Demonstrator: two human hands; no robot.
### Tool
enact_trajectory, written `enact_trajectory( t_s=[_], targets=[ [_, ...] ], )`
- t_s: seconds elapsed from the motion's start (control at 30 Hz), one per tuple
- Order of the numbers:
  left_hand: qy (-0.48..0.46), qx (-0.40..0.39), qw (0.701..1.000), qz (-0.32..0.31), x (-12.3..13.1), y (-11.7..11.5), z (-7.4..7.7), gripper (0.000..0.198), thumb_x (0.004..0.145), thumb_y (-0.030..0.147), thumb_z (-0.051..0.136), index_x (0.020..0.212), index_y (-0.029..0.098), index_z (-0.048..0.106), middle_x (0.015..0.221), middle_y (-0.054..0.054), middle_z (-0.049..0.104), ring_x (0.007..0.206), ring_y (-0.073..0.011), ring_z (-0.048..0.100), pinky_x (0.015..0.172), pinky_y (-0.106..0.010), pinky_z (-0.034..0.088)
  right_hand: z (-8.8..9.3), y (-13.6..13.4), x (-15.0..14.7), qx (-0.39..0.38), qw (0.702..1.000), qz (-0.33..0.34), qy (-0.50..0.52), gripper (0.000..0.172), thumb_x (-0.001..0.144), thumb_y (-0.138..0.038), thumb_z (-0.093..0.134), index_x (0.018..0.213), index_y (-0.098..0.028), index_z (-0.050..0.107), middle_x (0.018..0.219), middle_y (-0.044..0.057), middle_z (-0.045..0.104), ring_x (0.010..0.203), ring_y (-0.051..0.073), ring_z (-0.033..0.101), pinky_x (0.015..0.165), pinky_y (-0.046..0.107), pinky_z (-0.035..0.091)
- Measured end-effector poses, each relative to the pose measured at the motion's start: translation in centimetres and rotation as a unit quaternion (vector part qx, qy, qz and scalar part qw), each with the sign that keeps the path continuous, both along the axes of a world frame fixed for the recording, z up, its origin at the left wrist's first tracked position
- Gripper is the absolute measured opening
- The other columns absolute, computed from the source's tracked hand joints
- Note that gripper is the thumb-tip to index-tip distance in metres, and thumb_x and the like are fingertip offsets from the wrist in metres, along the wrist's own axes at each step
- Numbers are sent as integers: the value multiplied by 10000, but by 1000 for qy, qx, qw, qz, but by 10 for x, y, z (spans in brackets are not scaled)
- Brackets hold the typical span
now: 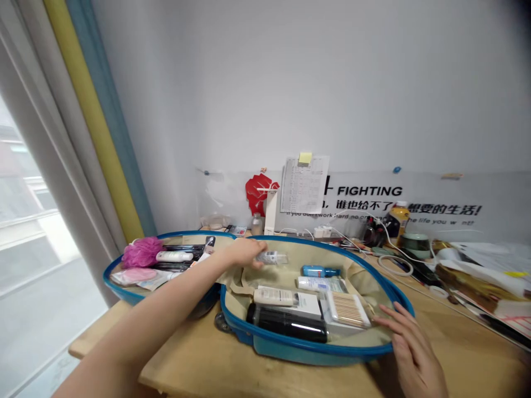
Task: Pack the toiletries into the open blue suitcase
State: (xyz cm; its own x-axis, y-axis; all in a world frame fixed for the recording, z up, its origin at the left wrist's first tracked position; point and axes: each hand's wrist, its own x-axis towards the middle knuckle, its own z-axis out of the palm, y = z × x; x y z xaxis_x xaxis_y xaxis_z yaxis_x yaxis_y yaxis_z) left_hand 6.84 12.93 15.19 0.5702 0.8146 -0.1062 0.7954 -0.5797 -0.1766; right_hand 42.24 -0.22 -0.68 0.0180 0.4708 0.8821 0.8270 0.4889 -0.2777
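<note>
A pink mesh bath puff (pixel 141 252) lies left of the left hand (pixel 244 253), a blue-rimmed, beige-lined suitcase (pixel 307 354) by the right hand (pixel 410 348).

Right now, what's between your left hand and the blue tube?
In the head view, a small clear bottle sits at the fingers of the left hand, then only beige suitcase lining up to the blue tube.

The long, thin left arm (pixel 136 326) comes in from seven o'clock and is bare all the way up. The left hand (pixel 243 253) is near the middle. The right hand (pixel 410 354) is bare too, at four o'clock, with long, thin fingers (pixel 392 320).
</note>
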Motion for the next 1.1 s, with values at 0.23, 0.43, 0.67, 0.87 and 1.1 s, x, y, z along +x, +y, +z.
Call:
enact_trajectory(
  t_s=[0.23,0.43,0.67,0.87,1.1],
  targets=[
    [58,-83,995,-1,44,26,-44,497,729,494,679,1107,179,609,1091,-149,696,993,-317,657,831,-406,503,1,-1,0,12,1000,-4,-20,317,950,-366,367,945,-238,657,1084,85,680,1174,294,576,878,475,510],
    [68,-116,991,6,43,35,-61,505,708,486,718,1098,178,633,1133,-152,692,1038,-316,646,866,-413,494,-2,0,1,3,1000,-1,2,329,945,-373,369,944,-230,666,1081,99,681,1187,303,568,893,493,508],
    [18,-126,992,18,42,35,-64,312,721,323,724,1019,235,703,1077,-74,728,997,-249,667,840,-312,505,-1,0,0,7,1000,-1,-9,306,941,-365,384,934,-242,663,1084,84,682,1174,304,577,884,485,506],
    [-94,-31,993,56,-15,36,-30,382,930,297,395,1267,294,576,1305,13,624,1165,-135,579,979,-216,424,2,-1,1,7,1000,2,-6,310,942,-367,379,946,-240,662,1096,85,677,1179,294,572,890,473,506],
    [-57,68,955,282,-178,26,-24,485,777,45,398,1208,154,591,1254,-140,624,1156,-263,588,961,-370,458,0,0,3,-2,1000,6,-9,337,941,-397,374,952,-234,669,1098,89,680,1201,303,558,917,485,495]
  ],
)
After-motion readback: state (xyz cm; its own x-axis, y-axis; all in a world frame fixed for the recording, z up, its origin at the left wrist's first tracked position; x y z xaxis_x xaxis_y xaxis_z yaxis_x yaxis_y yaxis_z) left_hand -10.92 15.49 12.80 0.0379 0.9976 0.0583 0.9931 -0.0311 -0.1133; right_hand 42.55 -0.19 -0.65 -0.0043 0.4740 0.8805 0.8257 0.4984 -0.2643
